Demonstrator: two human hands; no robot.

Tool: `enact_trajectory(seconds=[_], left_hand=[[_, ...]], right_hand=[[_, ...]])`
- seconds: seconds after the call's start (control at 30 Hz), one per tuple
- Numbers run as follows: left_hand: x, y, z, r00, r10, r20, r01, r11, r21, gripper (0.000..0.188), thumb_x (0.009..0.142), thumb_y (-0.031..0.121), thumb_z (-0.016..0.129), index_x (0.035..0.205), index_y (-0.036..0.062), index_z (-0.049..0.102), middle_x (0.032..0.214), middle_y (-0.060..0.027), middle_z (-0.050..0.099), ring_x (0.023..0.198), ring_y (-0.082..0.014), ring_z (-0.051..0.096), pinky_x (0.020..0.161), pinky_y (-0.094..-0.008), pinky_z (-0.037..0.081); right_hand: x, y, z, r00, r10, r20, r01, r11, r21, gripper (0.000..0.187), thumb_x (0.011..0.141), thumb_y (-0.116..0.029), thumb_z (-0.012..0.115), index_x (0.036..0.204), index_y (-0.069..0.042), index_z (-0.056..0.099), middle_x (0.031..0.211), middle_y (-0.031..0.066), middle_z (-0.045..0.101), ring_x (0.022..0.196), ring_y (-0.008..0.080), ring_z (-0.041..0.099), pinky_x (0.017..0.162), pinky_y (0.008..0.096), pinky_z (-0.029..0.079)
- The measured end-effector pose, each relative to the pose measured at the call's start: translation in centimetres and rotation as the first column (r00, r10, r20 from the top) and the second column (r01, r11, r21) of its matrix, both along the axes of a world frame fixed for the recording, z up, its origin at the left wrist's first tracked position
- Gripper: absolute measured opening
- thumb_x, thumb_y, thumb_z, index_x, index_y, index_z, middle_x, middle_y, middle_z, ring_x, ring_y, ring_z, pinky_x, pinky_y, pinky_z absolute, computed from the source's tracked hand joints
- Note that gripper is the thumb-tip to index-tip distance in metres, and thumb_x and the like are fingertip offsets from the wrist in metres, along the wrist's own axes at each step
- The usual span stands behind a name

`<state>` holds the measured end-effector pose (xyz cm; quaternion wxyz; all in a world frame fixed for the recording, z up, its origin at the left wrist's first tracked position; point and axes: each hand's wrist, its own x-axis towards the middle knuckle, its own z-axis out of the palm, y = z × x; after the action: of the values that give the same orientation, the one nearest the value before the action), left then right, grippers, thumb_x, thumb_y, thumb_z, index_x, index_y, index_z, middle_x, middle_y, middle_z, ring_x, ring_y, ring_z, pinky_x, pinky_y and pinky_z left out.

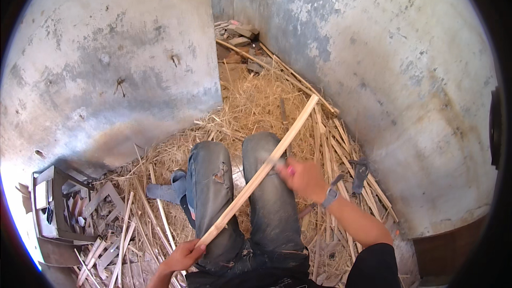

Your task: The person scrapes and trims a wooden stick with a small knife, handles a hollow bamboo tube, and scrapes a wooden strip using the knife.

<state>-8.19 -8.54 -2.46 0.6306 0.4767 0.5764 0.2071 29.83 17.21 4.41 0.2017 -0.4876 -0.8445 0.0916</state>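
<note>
A long, pale wooden strip slants across my thighs, its far end up to the right beyond my knees. My left hand is closed around the strip's near end, beside my left thigh. Over my right thigh, my right hand is closed on a small tool against the strip's middle. Something pink shows at its fingers, and a pale blur lies where it meets the wood. Motion smears the tool, so its kind cannot be made out. A grey watch sits on my right wrist.
Straw-like shavings cover the floor. Long wooden strips lie along the right wall. A dark, broken-looking frame with wood scraps stands at the left. Rubble fills the far corner. A dark strapped object lies at the right.
</note>
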Motion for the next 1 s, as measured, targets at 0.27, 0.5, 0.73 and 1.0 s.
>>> enact_trajectory(seconds=[0.27,0.5,0.73,1.0], left_hand=[[-2.6,0.3,1.8,0.990,-0.066,-0.127,0.065,0.998,-0.009,0.039,0.110,0.038,0.056,0.090,0.0040,0.060,0.068,0.0017,0.052,0.063,-0.0089,0.048,0.058,-0.0316,0.043],[-3.2,-0.4,2.5,0.995,-0.099,0.015,0.100,0.983,-0.153,0.041,0.110,0.040,0.057,0.091,0.0035,0.060,0.068,0.0046,0.049,0.065,-0.0072,0.046,0.058,-0.0309,0.041],[-4.6,-0.9,2.9,0.984,-0.136,-0.117,0.121,0.985,-0.124,0.040,0.109,0.039,0.058,0.095,0.0027,0.062,0.067,0.0042,0.048,0.067,-0.0074,0.045,0.058,-0.0316,0.041],[-4.4,-0.7,2.7,0.983,-0.142,-0.114,0.126,0.982,-0.138,0.039,0.109,0.039,0.058,0.093,0.0037,0.062,0.068,0.0050,0.048,0.066,-0.0070,0.045,0.058,-0.0314,0.041]], right_hand=[[0.1,1.1,0.0,0.993,-0.101,-0.065,0.100,0.995,-0.019,0.056,0.103,-0.055,0.057,0.079,-0.005,0.066,0.057,0.0199,0.057,0.053,0.0405,0.061,0.050,0.0483,0.047],[1.2,3.9,1.3,0.979,-0.147,-0.145,0.125,0.981,-0.147,0.054,0.102,-0.056,0.058,0.080,-0.008,0.069,0.053,0.0178,0.056,0.049,0.0358,0.061,0.046,0.0455,0.046],[2.2,5.0,0.3,0.985,-0.147,0.090,0.131,0.977,0.167,0.062,0.105,-0.061,0.047,0.074,-0.009,0.064,0.051,0.0121,0.058,0.044,0.0328,0.060,0.043,0.0441,0.044],[1.2,3.1,-0.7,0.998,-0.043,0.036,0.035,0.976,0.215,0.060,0.105,-0.057,0.050,0.076,-0.007,0.065,0.051,0.0125,0.058,0.043,0.0315,0.057,0.042,0.0434,0.044]])
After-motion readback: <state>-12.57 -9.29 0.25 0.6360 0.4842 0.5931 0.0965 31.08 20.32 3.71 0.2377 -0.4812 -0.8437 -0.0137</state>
